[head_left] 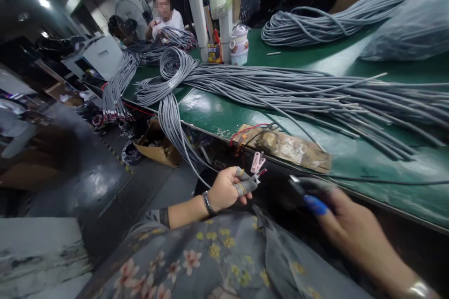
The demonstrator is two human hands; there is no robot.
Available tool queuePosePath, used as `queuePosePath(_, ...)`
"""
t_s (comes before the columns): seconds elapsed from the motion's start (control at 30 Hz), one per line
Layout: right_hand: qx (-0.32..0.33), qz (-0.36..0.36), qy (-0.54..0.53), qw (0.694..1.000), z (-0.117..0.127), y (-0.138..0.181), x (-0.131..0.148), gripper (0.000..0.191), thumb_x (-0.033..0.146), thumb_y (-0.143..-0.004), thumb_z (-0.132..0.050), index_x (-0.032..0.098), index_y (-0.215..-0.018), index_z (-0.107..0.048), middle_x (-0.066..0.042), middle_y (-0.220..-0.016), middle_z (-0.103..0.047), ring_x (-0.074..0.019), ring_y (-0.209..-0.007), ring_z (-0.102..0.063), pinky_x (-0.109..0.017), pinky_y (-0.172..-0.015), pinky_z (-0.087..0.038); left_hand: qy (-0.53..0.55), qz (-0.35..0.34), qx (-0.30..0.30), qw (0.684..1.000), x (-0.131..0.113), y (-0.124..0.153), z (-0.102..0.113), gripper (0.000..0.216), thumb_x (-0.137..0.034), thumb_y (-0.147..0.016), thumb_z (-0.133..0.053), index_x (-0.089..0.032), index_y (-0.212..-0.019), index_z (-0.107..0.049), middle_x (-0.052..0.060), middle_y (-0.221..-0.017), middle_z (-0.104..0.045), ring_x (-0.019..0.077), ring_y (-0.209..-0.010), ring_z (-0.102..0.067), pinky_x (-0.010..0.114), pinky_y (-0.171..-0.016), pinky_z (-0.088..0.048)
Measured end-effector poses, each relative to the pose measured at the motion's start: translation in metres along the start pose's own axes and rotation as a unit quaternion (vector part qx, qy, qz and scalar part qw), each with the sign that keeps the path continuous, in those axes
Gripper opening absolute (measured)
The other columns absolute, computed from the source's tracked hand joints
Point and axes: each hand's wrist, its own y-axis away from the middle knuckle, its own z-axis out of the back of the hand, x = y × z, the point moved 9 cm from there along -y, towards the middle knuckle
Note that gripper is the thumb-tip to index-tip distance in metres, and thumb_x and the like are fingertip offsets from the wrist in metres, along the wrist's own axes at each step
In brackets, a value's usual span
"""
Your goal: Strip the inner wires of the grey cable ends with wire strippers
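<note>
My left hand, with grey wraps on two fingertips, is closed in a pinch on the end of a thin grey cable that trails down from the bench. Small coloured wire ends stick out at its fingertips, just below a pink clip. My right hand is blurred and closed around a dark hand tool with a blue grip, a little to the right of the left hand. Both hands hover over my lap, in front of the green bench edge.
Long bundles of grey cables lie across the green bench, with a coil at the back. A cardboard pad sits near the edge. A white jar and posts stand behind. Another person works at the far end.
</note>
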Motion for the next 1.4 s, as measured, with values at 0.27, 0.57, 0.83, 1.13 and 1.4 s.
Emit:
queuePosePath(0.27, -0.014, 0.164, 0.057, 0.985, -0.031, 0.007, 0.049, 0.032, 0.035, -0.089, -0.039, 0.024, -0.059, -0.041, -0.002, -0.054, -0.054, -0.016, -0.048, -0.053, -0.026, -0.045, -0.036, -0.054, -0.025, -0.014, 0.998, -0.003, 0.004, -0.001, 0.044, -0.05, -0.059, -0.077, -0.015, -0.07, -0.052, -0.005, -0.05, -0.053, 0.0043, -0.035, -0.043, 0.017, -0.035, -0.033)
queuePosePath(0.57, -0.032, 0.178, 0.092, 0.979, -0.025, 0.011, 0.058, 0.026, 0.029, -0.085, -0.044, 0.024, -0.06, -0.039, -0.002, -0.052, -0.052, -0.0167, -0.045, -0.051, -0.029, -0.043, -0.027, -0.126, -0.134, -0.021, 0.983, -0.009, 0.005, 0.002, 0.034, -0.046, -0.07, -0.071, -0.015, -0.069, -0.055, -0.002, -0.056, -0.055, 0.0069, -0.048, -0.048, 0.018, -0.047, -0.038)
queuePosePath(0.83, -0.059, 0.205, 0.132, 0.968, -0.022, 0.012, 0.068, 0.028, 0.028, -0.087, -0.04, 0.024, -0.059, -0.038, 0.0, -0.051, -0.05, -0.014, -0.042, -0.048, -0.028, -0.042, -0.023, -0.313, -0.219, -0.057, 0.922, -0.017, 0.012, 0.007, 0.015, -0.031, -0.078, -0.062, -0.017, -0.073, -0.06, 0.001, -0.064, -0.061, 0.011, -0.057, -0.052, 0.021, -0.057, -0.041)
queuePosePath(1.13, -0.024, 0.187, 0.087, 0.978, -0.037, 0.007, 0.063, 0.027, 0.027, -0.085, -0.04, 0.023, -0.058, -0.039, 0.0, -0.049, -0.049, -0.0133, -0.041, -0.047, -0.025, -0.041, -0.027, -0.259, -0.2, -0.029, 0.945, -0.01, 0.011, 0.003, 0.019, -0.035, -0.079, -0.062, -0.016, -0.076, -0.059, 0.002, -0.067, -0.062, 0.0111, -0.059, -0.055, 0.022, -0.058, -0.044)
queuePosePath(1.4, 0.08, 0.032, -0.189, 0.978, -0.055, 0.002, 0.036, 0.027, 0.038, -0.089, -0.043, 0.022, -0.073, -0.057, 0.0, -0.057, -0.06, -0.0141, -0.046, -0.053, -0.024, -0.046, -0.043, -0.073, -0.072, -0.018, 0.995, 0.002, 0.007, 0.002, 0.038, -0.047, -0.066, -0.073, -0.015, -0.074, -0.055, -0.003, -0.055, -0.054, 0.0053, -0.042, -0.046, 0.017, -0.04, -0.038)
